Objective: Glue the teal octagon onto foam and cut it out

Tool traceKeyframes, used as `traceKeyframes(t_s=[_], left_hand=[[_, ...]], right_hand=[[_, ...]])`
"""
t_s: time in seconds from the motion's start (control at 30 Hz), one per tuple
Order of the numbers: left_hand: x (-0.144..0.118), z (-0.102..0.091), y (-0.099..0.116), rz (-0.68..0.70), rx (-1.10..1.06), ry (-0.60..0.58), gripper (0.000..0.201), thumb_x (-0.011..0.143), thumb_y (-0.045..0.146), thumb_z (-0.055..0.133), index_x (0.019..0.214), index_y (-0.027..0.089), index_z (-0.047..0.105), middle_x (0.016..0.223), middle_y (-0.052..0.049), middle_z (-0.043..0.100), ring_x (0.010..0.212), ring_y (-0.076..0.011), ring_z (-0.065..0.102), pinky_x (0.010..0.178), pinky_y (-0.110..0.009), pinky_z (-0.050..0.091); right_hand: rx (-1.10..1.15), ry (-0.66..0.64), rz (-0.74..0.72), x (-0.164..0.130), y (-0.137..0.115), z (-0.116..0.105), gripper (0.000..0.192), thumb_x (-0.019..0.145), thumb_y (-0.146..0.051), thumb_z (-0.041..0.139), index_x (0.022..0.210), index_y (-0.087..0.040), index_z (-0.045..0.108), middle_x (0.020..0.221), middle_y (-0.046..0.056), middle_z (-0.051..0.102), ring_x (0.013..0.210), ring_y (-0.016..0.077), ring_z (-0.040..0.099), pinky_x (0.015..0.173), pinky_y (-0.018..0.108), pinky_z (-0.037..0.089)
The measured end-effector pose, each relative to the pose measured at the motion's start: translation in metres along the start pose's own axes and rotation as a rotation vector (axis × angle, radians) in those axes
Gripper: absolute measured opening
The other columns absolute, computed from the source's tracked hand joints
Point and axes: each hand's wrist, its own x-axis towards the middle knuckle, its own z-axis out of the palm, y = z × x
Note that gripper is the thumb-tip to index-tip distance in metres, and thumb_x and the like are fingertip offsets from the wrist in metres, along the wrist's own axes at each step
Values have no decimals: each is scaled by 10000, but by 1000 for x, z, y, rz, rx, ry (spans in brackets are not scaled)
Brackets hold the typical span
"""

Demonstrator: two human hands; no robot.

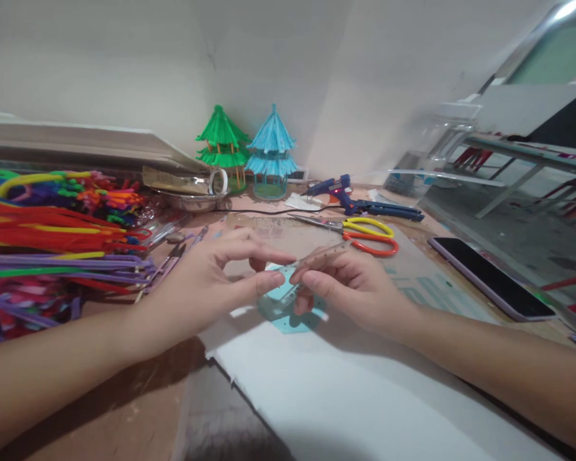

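Note:
My left hand (225,269) reaches in from the left, index finger and thumb stretched out and apart. Its fingertips are at the edge of a small light-blue flat piece (279,291); whether they touch it I cannot tell. My right hand (352,278) has its thumb and fingers closed on a thin flat piece with small dots along its edge (324,256). Part of this piece is hidden by the fingers. Under both hands a light-blue angular piece with small holes (295,323) lies on a white board (365,390).
Pipe cleaners (52,224) are heaped at left. Behind stand a green pagoda model (222,137) and a blue one (272,144). Scissors (370,235), a glue gun (333,187) with its cord, and a phone (489,275) lie beyond and right of my hands.

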Motion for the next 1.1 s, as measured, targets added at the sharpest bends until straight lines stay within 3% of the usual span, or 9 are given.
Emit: traceKeyframes(t_s=[0.17,0.47,0.77,0.87,1.0,1.1], left_hand=[[2,3,0,-135,-84,-45,187,827,386,707,897,221,760,800,4,703,746,-151,628,684,-243,496],[2,4,-3,-120,-261,-242,107,848,291,635,812,192,611,796,12,655,694,-114,561,604,-209,428],[3,5,-3,-94,-285,-128,183,830,268,675,709,181,568,751,24,629,702,-106,579,624,-201,454],[3,6,-4,-91,-287,-83,146,816,276,718,771,186,612,782,26,651,723,-106,602,628,-192,473],[0,7,-3,-70,-247,-32,172,828,283,732,991,229,720,856,25,706,817,-119,646,721,-193,512],[0,8,-1,-99,-249,-69,138,841,270,717,971,246,758,867,24,731,818,-120,660,739,-193,521]], right_hand=[[-56,-19,-22,0,-2,0,290,976,-381,559,813,-165,665,715,48,744,671,145,706,650,270,596],[-133,-75,-114,-5,-7,3,217,966,-248,553,853,-159,716,744,45,770,670,137,721,651,242,595],[-121,-51,-96,-1,-6,1,323,988,-343,535,763,-164,682,716,56,743,679,143,695,662,249,577],[-98,-55,-58,-1,-6,1,314,984,-372,544,791,-163,678,718,57,740,676,143,695,660,247,577],[-39,-45,-30,-2,-3,3,278,967,-385,569,885,-145,682,722,64,751,642,143,702,630,245,577],[-42,-39,-31,-3,-1,4,243,959,-353,582,900,-142,685,717,63,761,654,149,716,649,250,584]])
